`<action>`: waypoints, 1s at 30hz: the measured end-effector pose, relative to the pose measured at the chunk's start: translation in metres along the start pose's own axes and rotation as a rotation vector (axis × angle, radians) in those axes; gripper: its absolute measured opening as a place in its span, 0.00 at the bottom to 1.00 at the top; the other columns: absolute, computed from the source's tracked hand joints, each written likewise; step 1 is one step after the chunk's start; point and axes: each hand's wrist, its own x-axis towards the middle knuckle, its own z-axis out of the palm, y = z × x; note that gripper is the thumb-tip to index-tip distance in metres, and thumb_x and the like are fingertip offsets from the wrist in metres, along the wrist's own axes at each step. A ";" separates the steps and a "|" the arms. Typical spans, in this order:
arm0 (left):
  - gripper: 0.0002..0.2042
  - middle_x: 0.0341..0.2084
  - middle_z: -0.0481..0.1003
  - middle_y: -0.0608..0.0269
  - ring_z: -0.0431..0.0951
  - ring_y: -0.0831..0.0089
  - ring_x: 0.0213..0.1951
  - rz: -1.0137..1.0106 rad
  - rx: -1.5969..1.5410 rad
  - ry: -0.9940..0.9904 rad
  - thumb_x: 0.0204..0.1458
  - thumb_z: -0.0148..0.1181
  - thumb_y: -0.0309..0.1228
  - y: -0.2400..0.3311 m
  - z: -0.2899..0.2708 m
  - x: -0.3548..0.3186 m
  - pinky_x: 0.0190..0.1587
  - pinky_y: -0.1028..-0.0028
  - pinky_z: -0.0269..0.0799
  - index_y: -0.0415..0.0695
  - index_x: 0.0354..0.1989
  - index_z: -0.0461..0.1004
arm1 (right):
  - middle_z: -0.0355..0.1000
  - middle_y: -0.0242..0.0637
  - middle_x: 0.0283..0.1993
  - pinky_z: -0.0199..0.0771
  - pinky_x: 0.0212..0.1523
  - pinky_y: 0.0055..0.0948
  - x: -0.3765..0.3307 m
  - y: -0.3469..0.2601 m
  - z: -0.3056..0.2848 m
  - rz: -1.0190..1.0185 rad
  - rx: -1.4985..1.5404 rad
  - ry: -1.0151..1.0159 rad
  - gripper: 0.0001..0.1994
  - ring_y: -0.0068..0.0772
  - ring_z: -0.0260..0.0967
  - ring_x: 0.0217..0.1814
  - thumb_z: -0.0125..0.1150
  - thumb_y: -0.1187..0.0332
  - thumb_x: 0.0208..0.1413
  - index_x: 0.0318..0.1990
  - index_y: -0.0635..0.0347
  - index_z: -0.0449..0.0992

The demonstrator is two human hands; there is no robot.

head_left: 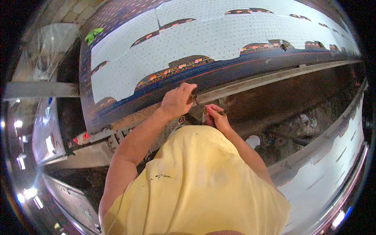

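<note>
Dark blue cloth (235,70) with flowered borders lies stretched on a long table, covered by pale dotted paper sheets (219,35), and a metal rail (274,78) runs along its near edge from lower left to upper right. Left hand (178,100) is clenched on the cloth's edge by the rail, while right hand (217,117) pinches a small thin tool (219,112), too small to identify. Yellow shirt (196,184) hides the lower forearms.
</note>
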 end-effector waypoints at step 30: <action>0.28 0.47 0.83 0.52 0.85 0.48 0.53 -0.158 0.066 -0.265 0.46 0.85 0.50 -0.059 -0.026 -0.044 0.56 0.51 0.84 0.44 0.50 0.86 | 0.78 0.45 0.37 0.76 0.45 0.43 -0.035 -0.086 0.060 -0.794 -0.966 0.089 0.01 0.51 0.76 0.39 0.66 0.76 0.69 0.43 0.61 0.80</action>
